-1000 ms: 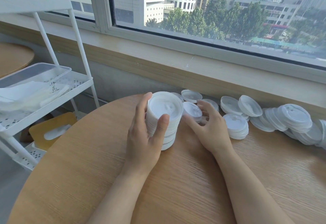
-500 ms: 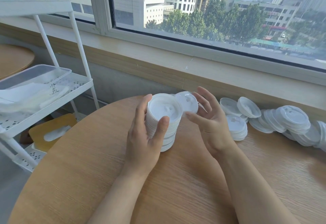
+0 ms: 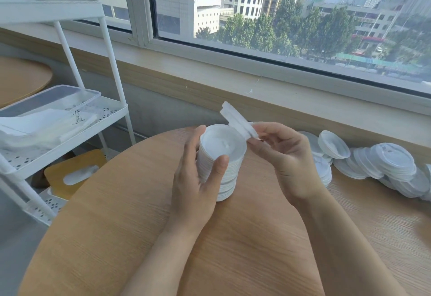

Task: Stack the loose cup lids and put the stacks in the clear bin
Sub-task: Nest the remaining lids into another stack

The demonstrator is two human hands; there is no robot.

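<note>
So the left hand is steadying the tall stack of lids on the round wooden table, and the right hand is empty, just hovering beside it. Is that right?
Not quite. The head view shows the right hand is not empty: it pinches a single lid, tilted above the stack of lids. The rest holds: the left hand steadies that stack on the round wooden table.

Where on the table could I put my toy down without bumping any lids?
The near part of the table, in front of the lid stack and around the arms, is bare wood. So is the left curve beside the left hand. The far right edge under the window is crowded with loose lids.
</note>
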